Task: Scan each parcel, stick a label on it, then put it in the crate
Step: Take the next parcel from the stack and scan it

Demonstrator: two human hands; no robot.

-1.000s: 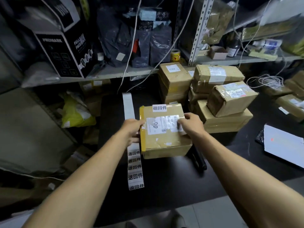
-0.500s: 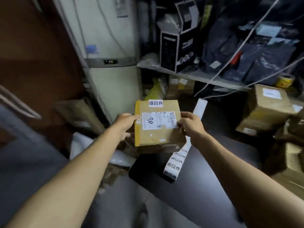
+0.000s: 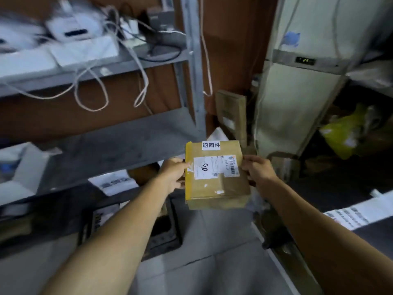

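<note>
A brown cardboard parcel [image 3: 221, 188] with yellow tape on its left edge hangs in the air above the grey floor. It carries a white shipping label marked "00" and a small white sticker with three black characters near its far edge. My left hand [image 3: 173, 174] grips its left side, fingers curled under. My right hand [image 3: 256, 170] grips its right side. A dark crate-like container [image 3: 163, 233] sits on the floor below and left of the parcel, partly hidden by my left forearm.
A grey metal rack [image 3: 119, 141] with white cables and devices fills the left. A white cabinet [image 3: 297, 99] stands behind the parcel. A yellow bag [image 3: 342, 135] lies at right. The black table edge with a strip of label stickers [image 3: 353, 213] is at lower right.
I have turned left, away from the table and the stack of parcels. Both hands carried the parcel off the table; it is now held over the floor beside the rack.
</note>
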